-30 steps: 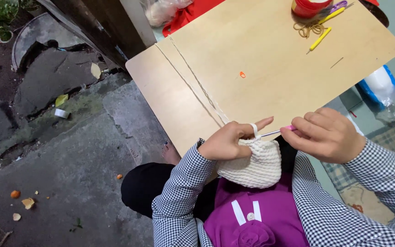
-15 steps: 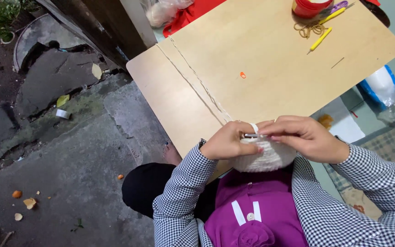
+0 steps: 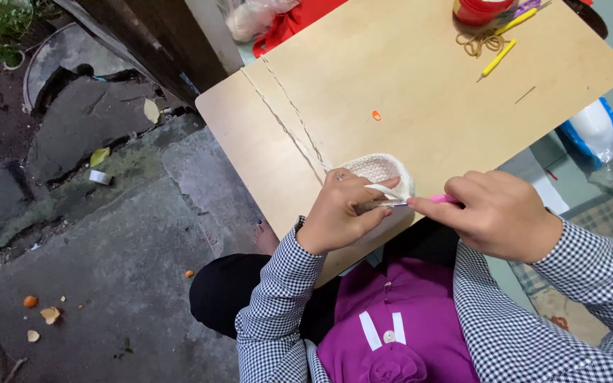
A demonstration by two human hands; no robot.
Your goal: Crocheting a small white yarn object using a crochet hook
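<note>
My left hand (image 3: 340,211) pinches a small cream crocheted piece (image 3: 381,170) at the near edge of a light wooden table (image 3: 420,85). A cream yarn strand (image 3: 285,117) runs from the piece across the tabletop toward the far side. My right hand (image 3: 498,213) grips a pink-handled crochet hook (image 3: 431,201), its metal tip pointing left into the work by my left fingers. Both sleeves are black-and-white checked, over a purple garment.
On the far right of the table lie a red round container (image 3: 480,10), yellow-handled hooks (image 3: 498,58), scissors handles (image 3: 473,42) and a small orange marker (image 3: 376,115). A plastic bag (image 3: 597,135) sits on the floor at right. Rough stone ground (image 3: 94,269) lies left.
The crocheted piece has been lifted up onto the table edge. My right hand shifted right, away from the piece, with the hook tip staying at the work.
</note>
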